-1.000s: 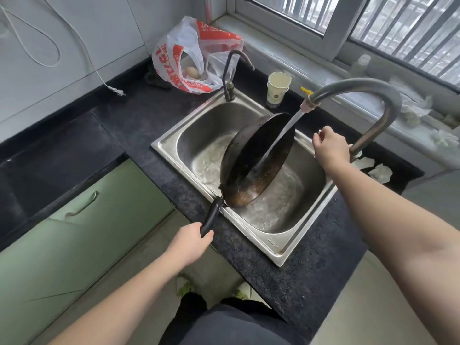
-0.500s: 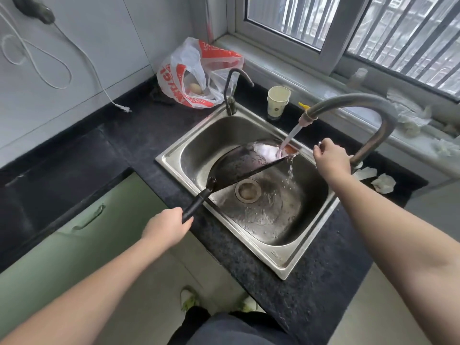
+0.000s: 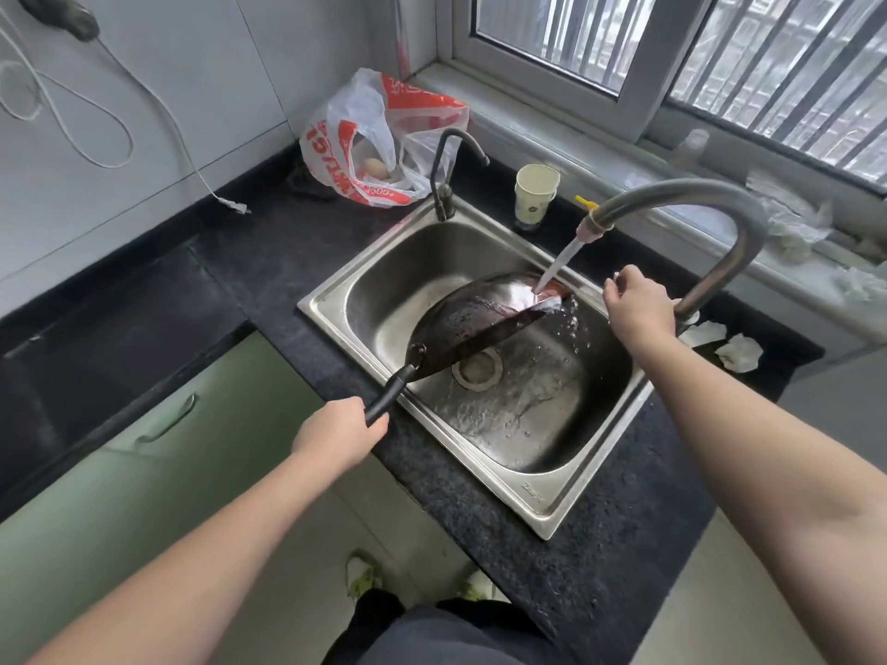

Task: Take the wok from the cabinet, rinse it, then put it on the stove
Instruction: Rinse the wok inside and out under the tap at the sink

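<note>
I have a single view, a wide-angle camera on the person's head, looking forward and steeply down from close above the counter. The sink [image 3: 537,508] sits just right of centre, the window [image 3: 672,55] runs across at 1 o'clock, the floor lies at 6 o'clock. Straight edges bow near the borders.

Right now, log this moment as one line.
step: rinse | left hand: grips wok handle | right hand: on faucet | water: running
</note>
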The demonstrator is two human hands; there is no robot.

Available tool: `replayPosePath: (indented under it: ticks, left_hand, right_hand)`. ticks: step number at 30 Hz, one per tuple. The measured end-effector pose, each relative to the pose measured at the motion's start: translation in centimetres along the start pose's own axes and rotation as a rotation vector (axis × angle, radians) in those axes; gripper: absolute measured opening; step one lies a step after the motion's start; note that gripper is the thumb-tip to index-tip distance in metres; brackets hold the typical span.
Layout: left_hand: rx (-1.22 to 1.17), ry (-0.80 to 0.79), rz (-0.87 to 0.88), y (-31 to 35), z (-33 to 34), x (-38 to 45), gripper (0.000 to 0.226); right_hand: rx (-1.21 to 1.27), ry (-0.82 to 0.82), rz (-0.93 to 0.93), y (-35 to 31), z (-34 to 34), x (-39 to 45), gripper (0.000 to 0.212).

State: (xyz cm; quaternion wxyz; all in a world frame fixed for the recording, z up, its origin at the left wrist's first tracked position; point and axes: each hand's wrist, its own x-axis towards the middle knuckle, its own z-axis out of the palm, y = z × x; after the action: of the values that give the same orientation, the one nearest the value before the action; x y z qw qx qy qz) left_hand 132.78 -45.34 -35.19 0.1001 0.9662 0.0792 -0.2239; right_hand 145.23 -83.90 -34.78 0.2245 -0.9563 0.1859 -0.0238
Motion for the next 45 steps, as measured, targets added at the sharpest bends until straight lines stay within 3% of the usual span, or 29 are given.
replayPosePath:
  ticks: [3, 27, 41, 45]
  left_hand:
    - [-0.062, 0.003, -0.013, 0.5, -0.1, -0.4, 0.05]
    - [0.165, 0.024, 0.14, 5.6, -4.1, 0.0, 0.045]
    - [0.161, -0.021, 0.125, 6.9, -7.3, 2.1, 0.051]
    - [0.118, -0.117, 0.099, 7.0, -8.6, 2.2, 0.05]
  right_hand:
    - [0.005, 0.002, -0.004, 0.0, 0.1, 0.0, 0.028]
    - [0.044, -0.014, 0.017, -0.5, -0.6, -0.5, 0.027]
    - [0.021, -0.006, 0.002, -0.3, -0.5, -0.3, 0.027]
    - [0.008, -0.001, -0.006, -0.3, -0.5, -0.3, 0.027]
